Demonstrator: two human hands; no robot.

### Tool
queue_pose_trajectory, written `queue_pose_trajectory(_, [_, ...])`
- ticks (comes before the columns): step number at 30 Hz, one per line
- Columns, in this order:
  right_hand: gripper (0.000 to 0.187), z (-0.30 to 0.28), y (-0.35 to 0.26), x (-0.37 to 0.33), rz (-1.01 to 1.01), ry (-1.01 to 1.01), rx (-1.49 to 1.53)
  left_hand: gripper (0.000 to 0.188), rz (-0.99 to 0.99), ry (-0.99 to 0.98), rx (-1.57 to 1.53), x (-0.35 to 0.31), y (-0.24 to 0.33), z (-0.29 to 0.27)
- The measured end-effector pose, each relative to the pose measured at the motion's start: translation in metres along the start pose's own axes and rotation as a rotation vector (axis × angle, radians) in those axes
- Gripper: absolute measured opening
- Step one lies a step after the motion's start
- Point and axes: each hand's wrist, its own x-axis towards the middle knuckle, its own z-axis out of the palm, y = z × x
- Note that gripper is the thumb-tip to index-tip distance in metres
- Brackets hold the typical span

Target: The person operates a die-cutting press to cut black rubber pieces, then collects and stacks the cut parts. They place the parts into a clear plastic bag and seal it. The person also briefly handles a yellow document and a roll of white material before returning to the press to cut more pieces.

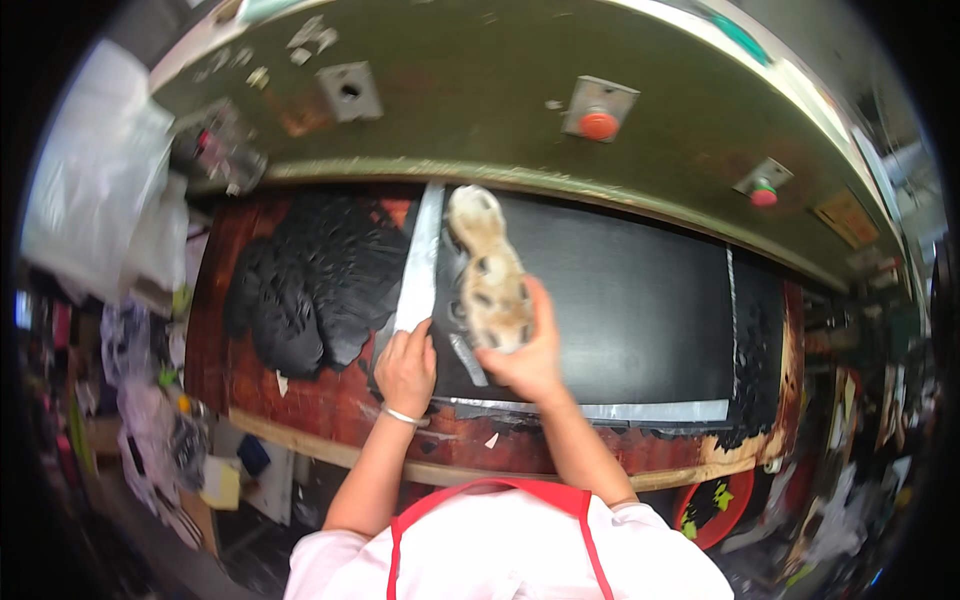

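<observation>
My right hand (532, 350) grips a shoe-sole-shaped cutting die (495, 280), pale and tan with dark holes in its top. It is held over the left part of a black sheet (640, 300), its narrower end pointing away from me. My left hand (407, 368), with a bracelet at the wrist, lies at the near end of a silver strip (422, 260) along the sheet's left side. Its fingers are stretched out and rest on the surface. A short silver piece (467, 358) lies between my hands. Whatever lies directly under the die is hidden.
Black cut scraps (310, 280) are heaped on the red board (215, 350) at left. A green machine beam (460, 90) with a red button (598, 124) spans the far side. Another silver strip (640, 410) runs along the near edge. A red bin (735, 515) stands below right.
</observation>
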Motion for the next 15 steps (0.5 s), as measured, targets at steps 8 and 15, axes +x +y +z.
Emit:
queue_pose_trajectory(8, [0.097,-0.066,-0.023,-0.036,-0.047,0.097,0.383,0.027,0.042,0.055,-0.006,-0.003,0.01,-0.007])
queue_pose_trajectory(15, [0.096,-0.08,-0.014,-0.04,0.037,0.12,-0.212,0.029,0.042,0.03,-0.024,-0.001,0.009,-0.003])
